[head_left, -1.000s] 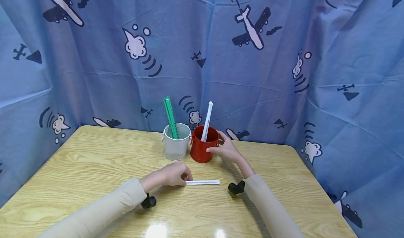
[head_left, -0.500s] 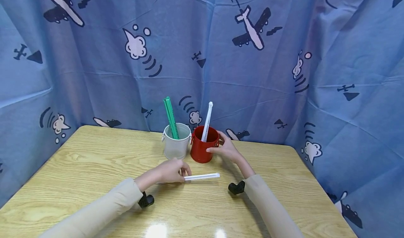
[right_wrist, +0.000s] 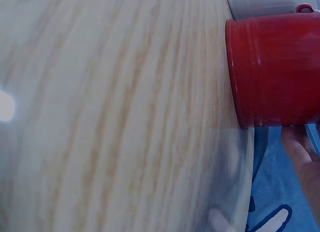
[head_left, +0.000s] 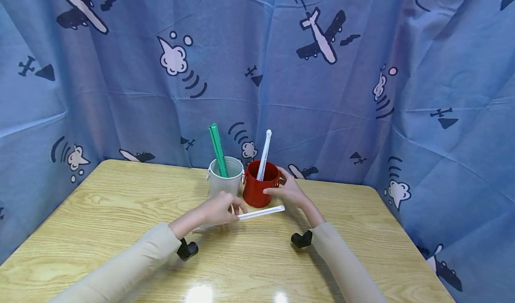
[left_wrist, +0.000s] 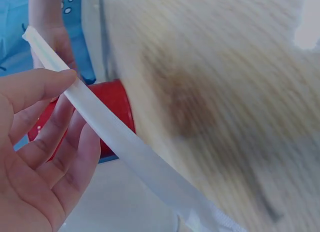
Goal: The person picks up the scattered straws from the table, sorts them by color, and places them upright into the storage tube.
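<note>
My left hand (head_left: 223,208) pinches a white paper-wrapped straw (head_left: 262,212) between thumb and fingers, above the table in front of the pails. The straw slants, its right end higher; the left wrist view shows the wrapped straw (left_wrist: 125,137) running across the palm side, the other fingers loosely bent. My right hand (head_left: 289,190) holds the right side of a small red pail (head_left: 254,192), thumb on the front and fingers behind the rim. Another white wrapped straw (head_left: 263,155) leans inside that pail. To its left stands a white pail (head_left: 222,187) with green straws (head_left: 218,149) in it.
Both pails stand side by side near the back of the wood-grain table (head_left: 132,204), close to a blue curtain (head_left: 217,93) printed with planes. Small ring handles stick out at the pails' sides. Black wrist devices sit under both sleeves.
My left hand has lifted the white straw off the table and moved it toward the pails, tilting its right end upward. My right hand stays on the red pail.
</note>
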Motion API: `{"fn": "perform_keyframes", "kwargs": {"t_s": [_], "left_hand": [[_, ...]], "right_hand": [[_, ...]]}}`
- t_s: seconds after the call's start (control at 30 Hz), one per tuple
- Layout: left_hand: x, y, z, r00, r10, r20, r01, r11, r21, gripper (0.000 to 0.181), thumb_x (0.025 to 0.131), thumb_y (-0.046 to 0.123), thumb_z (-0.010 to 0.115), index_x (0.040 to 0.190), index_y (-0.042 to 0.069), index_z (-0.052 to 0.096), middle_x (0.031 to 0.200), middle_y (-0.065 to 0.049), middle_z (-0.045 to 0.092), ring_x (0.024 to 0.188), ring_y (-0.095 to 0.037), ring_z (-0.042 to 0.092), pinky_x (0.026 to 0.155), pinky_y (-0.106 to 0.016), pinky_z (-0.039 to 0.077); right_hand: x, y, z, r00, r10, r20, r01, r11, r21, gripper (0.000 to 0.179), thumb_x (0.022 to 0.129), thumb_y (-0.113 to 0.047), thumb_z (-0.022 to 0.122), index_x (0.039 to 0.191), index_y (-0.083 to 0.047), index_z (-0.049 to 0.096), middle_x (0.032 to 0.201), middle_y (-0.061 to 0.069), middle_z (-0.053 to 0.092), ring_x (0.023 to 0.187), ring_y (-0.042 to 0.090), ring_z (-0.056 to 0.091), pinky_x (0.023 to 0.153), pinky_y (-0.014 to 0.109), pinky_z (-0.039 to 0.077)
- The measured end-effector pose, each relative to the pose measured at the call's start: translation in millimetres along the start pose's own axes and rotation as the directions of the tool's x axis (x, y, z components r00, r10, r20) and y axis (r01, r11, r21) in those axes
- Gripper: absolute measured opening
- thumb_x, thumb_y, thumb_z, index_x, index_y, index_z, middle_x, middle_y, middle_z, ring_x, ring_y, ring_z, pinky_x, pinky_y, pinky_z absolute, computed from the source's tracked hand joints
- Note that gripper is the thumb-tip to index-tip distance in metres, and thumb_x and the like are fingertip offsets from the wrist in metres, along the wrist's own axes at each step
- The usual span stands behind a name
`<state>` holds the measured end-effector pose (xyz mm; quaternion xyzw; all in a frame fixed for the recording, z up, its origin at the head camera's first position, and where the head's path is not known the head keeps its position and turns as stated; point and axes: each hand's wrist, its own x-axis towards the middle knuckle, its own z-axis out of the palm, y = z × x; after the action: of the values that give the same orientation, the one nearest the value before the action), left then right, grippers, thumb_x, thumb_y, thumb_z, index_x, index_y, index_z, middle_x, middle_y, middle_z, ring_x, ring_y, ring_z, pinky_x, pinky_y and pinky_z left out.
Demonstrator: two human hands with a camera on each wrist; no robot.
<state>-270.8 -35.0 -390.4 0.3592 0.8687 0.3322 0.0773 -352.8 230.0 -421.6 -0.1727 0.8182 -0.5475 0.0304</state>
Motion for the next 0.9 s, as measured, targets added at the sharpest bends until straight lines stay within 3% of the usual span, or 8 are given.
{"fn": "perform_keyframes", "kwargs": {"t_s": [0.3,0.4,0.53,0.7,0.9], "left_hand": [[8.5,8.2,-11.2,0.991,0.081,-0.102,-0.084,0.996,-0.029,0.017,0.082,-0.001,0.068,0.097,0.005,0.072,0.075,-0.003,0.067,0.065,-0.004,0.053,0.061,-0.014,0.050],[11.8,11.7,-14.8,0.986,0.100,-0.135,-0.107,0.993,-0.048,0.017,0.082,-0.002,0.068,0.097,0.004,0.072,0.075,-0.004,0.067,0.066,-0.003,0.054,0.061,-0.014,0.050],[16.6,16.0,-19.0,0.982,0.084,-0.167,-0.095,0.994,-0.057,0.016,0.082,0.001,0.069,0.098,0.004,0.071,0.075,-0.003,0.067,0.066,-0.003,0.054,0.062,-0.015,0.050],[22.7,22.2,-24.4,0.974,0.055,-0.218,-0.067,0.996,-0.051,0.017,0.083,0.004,0.070,0.100,0.006,0.071,0.076,-0.003,0.067,0.064,-0.005,0.056,0.061,-0.015,0.050],[30.8,29.5,-30.5,0.958,0.017,-0.286,-0.045,0.995,-0.091,0.021,0.083,0.004,0.070,0.104,0.006,0.071,0.079,-0.005,0.068,0.065,-0.009,0.055,0.057,-0.018,0.047]], "right_hand": [[1.1,0.1,-0.6,1.000,-0.018,-0.010,0.018,1.000,-0.009,0.080,0.075,-0.011,0.081,0.143,-0.007,0.040,0.139,0.017,0.050,0.125,0.036,0.050,0.101,0.043,0.049],[2.5,1.4,-2.2,0.998,-0.055,-0.007,0.055,0.998,0.009,0.079,0.075,-0.003,0.079,0.143,-0.003,0.038,0.140,0.021,0.048,0.125,0.039,0.049,0.100,0.038,0.049],[3.3,2.3,-3.0,0.997,-0.073,-0.002,0.073,0.997,0.016,0.079,0.076,0.000,0.078,0.143,-0.002,0.037,0.140,0.021,0.047,0.125,0.037,0.048,0.099,0.034,0.048],[3.1,2.7,-1.4,1.000,-0.008,0.003,0.008,1.000,-0.011,0.079,0.074,-0.014,0.083,0.142,-0.010,0.041,0.137,0.014,0.051,0.122,0.033,0.051,0.098,0.040,0.051],[3.4,3.3,-0.2,1.000,0.024,-0.008,-0.024,1.000,-0.009,0.079,0.075,-0.015,0.082,0.142,-0.014,0.041,0.137,0.013,0.050,0.125,0.035,0.051,0.101,0.047,0.050]]}}
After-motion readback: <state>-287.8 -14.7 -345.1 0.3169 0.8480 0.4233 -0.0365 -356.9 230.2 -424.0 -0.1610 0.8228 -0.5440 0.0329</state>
